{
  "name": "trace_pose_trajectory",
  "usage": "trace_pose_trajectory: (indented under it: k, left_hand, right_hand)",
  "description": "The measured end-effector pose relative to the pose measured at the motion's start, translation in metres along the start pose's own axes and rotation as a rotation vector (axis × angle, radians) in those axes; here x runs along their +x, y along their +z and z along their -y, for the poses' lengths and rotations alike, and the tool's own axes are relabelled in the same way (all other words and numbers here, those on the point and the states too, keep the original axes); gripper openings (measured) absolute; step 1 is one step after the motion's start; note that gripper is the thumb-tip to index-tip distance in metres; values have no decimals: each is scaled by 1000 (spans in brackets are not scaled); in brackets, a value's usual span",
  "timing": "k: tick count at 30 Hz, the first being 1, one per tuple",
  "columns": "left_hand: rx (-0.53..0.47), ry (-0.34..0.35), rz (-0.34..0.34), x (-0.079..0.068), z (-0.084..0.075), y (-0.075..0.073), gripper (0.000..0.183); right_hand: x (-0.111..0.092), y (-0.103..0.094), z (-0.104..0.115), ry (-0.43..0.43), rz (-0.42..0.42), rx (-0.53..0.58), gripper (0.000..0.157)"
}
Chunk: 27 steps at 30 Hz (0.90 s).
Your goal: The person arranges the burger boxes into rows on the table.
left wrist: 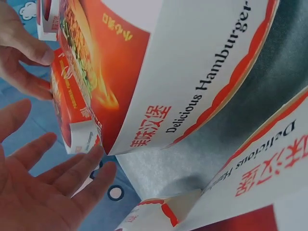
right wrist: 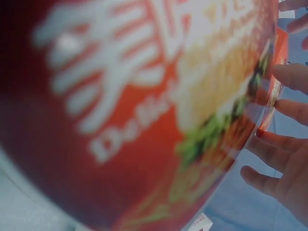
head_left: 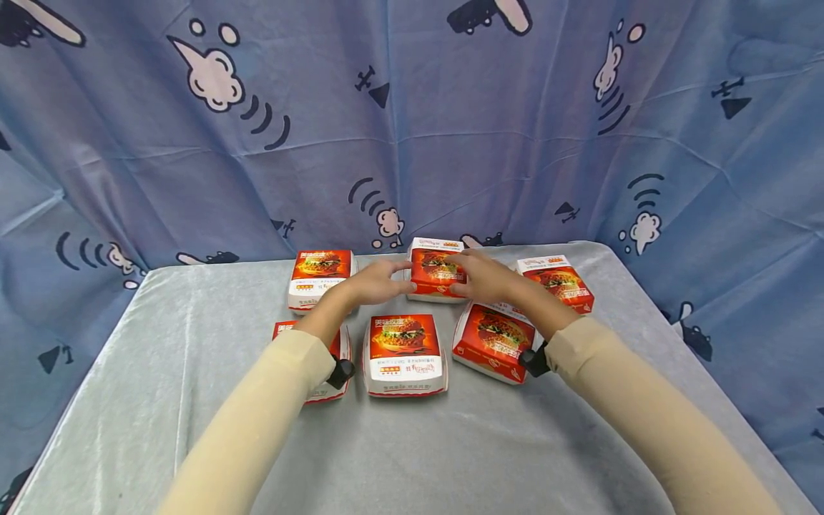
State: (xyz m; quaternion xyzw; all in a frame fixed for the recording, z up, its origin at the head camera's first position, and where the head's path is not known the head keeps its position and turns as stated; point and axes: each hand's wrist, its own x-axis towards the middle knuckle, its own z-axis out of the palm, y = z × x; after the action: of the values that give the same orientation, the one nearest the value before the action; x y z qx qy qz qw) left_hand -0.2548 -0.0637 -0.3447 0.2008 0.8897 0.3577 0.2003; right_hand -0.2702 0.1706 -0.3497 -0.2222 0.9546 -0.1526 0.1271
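Between my hands, at the back middle of the table, a red and white hamburger box [head_left: 428, 268] lies flat. My left hand [head_left: 380, 282] is at its left side, fingers spread, and a gap shows in the left wrist view. On the right, my right hand [head_left: 486, 277] touches the box with extended fingers over its top, thumb near the front. Below the right wrist is a tilted hamburger box [head_left: 494, 336]. In front of the left hand sits another hamburger box [head_left: 403, 343]. A large blurred box face [right wrist: 144, 144] hides part of the right wrist view.
Another box [head_left: 322, 263] stands at the back left, and one [head_left: 560, 280] lies angled at the back right. My left forearm partly covers a front-left box [head_left: 345, 347]. A grey cloth covers the table [head_left: 412, 458]; a blue patterned curtain [head_left: 450, 107] hangs behind.
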Motion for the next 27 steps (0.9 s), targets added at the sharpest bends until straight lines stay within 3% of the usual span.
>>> trace_pose_trajectory:
  k: [7,23,27]
  left_hand:
    - [24,-66,80,2,1,3,62]
    - [66,-45,73,2,3,3,62]
    - [46,-43,73,1,3,4,58]
  right_hand:
    - [4,3,9,-7,9,-8,61]
    - [7,6,21,-7,19,14,61]
    - [7,5,21,26,-23,-14,65]
